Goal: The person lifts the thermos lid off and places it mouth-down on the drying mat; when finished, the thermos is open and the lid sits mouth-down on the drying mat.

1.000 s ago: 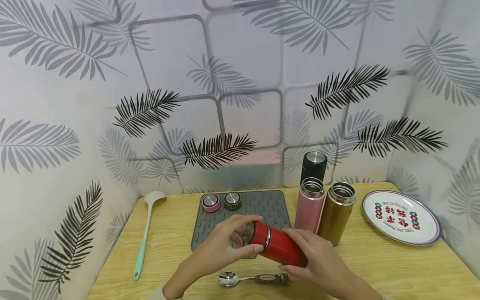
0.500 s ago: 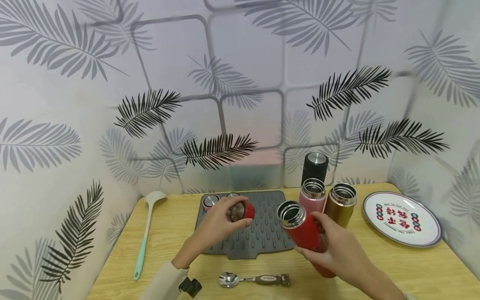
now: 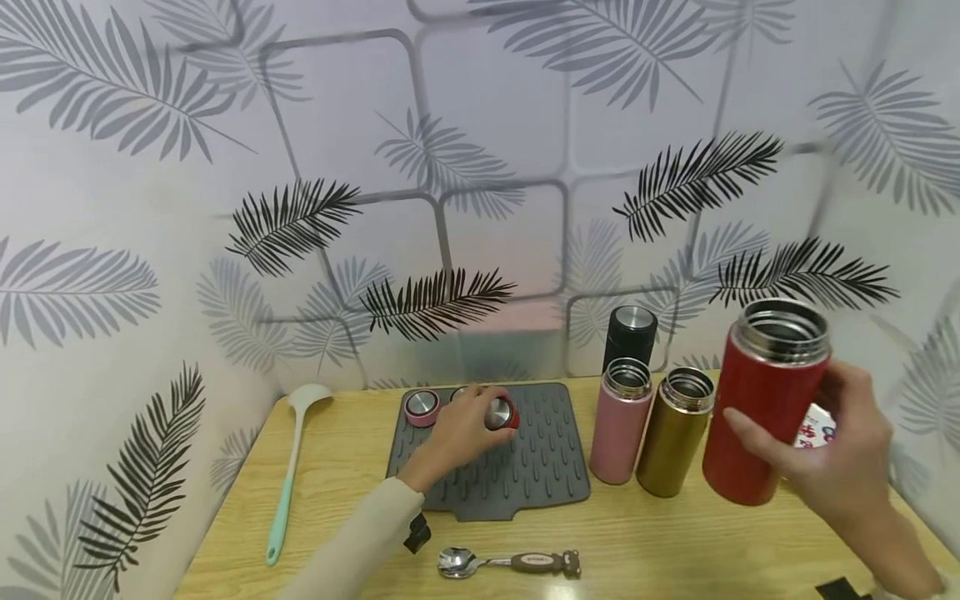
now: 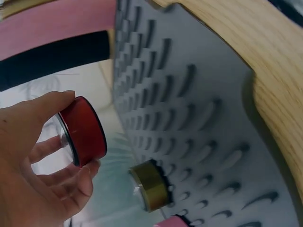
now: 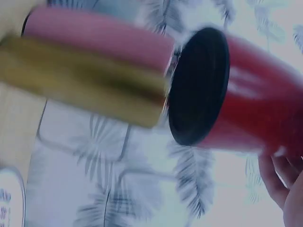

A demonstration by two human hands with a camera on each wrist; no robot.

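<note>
Clamped red lid [image 4: 86, 132] in left grip [image 3: 459, 430], red flask [image 3: 763, 387] in right grip [image 3: 843, 458]; risked toppling gold flask [image 3: 671, 442] by swinging close.

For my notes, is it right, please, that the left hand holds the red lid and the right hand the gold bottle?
Not quite: the right hand holds the red bottle, not the gold bottle, as the head view shows. The left hand does hold the red lid.

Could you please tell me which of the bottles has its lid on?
The black cylindrical bottle, behind the pink metal bottle, wears a silver-topped lid; the pink one, the gold metal bottle and the held red metal bottle are open.
</note>
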